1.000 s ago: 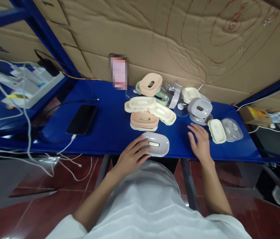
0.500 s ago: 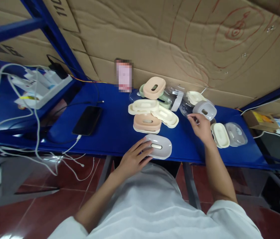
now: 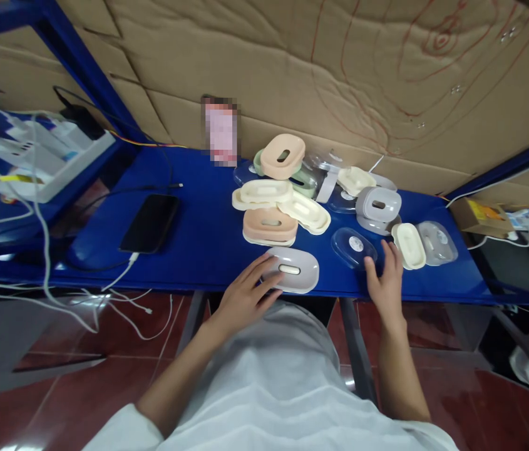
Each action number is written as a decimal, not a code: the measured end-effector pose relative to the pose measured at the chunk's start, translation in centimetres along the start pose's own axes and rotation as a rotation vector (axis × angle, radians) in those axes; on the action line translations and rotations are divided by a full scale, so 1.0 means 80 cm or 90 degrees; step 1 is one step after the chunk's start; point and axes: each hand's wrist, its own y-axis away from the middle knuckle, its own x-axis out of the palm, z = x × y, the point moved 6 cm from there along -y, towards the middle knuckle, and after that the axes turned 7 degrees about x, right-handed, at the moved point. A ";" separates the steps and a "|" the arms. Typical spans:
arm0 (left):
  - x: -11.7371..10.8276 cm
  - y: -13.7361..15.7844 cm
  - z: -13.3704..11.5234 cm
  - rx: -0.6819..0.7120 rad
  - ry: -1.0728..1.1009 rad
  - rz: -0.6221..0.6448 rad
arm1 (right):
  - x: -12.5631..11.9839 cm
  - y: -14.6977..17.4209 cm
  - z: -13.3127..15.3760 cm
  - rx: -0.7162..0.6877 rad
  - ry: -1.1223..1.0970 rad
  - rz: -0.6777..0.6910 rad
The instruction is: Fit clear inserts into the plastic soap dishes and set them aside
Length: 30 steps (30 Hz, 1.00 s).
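Note:
Near the front edge of the blue table lies a light grey oval plastic soap box (image 3: 310, 270) with a pale insert showing in its middle slot. My left hand (image 3: 245, 291) holds its left end, thumb on the near side and fingers over the top and far side. To its right lies a clear oval lid (image 3: 349, 246) with a round white sticker, flat on the table. My right hand (image 3: 386, 282) is open beside it, thumb at the lid's right edge; whether they touch I cannot tell. Beyond that hand sit stacked grey pieces (image 3: 379, 205) and a cream tray (image 3: 409, 245).
Behind the box are a peach box (image 3: 268, 225), several cream trays (image 3: 305, 212), another peach piece (image 3: 283, 155) and green parts. A clear cover (image 3: 437, 243) lies at right. A black phone (image 3: 149, 223) on a cable and a power strip (image 3: 74, 169) are left.
The clear lid has come forward from the pile with my right hand and now lies on the table, let go. My left hand stays on the grey soap box. The view has shifted slightly.

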 end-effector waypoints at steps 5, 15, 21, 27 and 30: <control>-0.008 0.004 0.003 -0.060 0.013 -0.020 | 0.030 0.000 0.040 -0.171 0.090 0.113; 0.000 0.007 0.021 -0.177 0.112 0.027 | 0.059 0.065 0.127 -0.353 -0.046 0.294; -0.002 0.007 0.023 -0.185 0.136 0.019 | 0.076 0.104 0.197 -0.509 0.033 0.258; -0.002 0.009 0.027 -0.182 0.125 0.011 | 0.071 0.097 0.206 -0.509 0.059 0.247; -0.001 0.009 0.027 -0.180 0.120 0.008 | 0.070 0.095 0.201 -0.497 0.058 0.242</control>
